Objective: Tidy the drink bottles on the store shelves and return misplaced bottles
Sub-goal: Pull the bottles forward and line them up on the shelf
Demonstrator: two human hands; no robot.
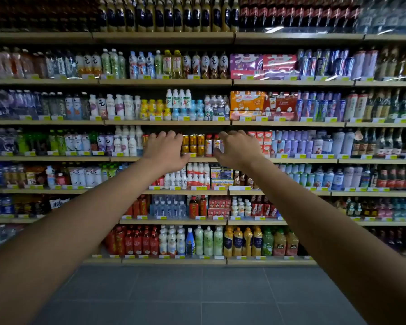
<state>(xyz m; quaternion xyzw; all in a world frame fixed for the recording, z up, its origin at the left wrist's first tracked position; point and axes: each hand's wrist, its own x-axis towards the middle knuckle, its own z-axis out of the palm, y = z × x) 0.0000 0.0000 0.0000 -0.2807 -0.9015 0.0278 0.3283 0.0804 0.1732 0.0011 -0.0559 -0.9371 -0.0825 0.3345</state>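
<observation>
Both my arms reach out toward the middle shelf (302,161) of a tall drinks display. My left hand (165,150) hovers with fingers spread in front of that shelf, just left of a row of gold cans (193,143). My right hand (238,148) is also spread, its fingers at the red-and-white bottles (212,144) to the right of the cans. Neither hand visibly holds anything. What stands behind the two hands is hidden. White milk bottles (128,141) stand left of my left hand.
Shelves packed with bottles, cans and cartons fill the whole view, several rows above and below my hands. Lilac cans (295,144) stand to the right on the same shelf. Grey floor tiles (197,294) lie between me and the bottom shelf (220,261).
</observation>
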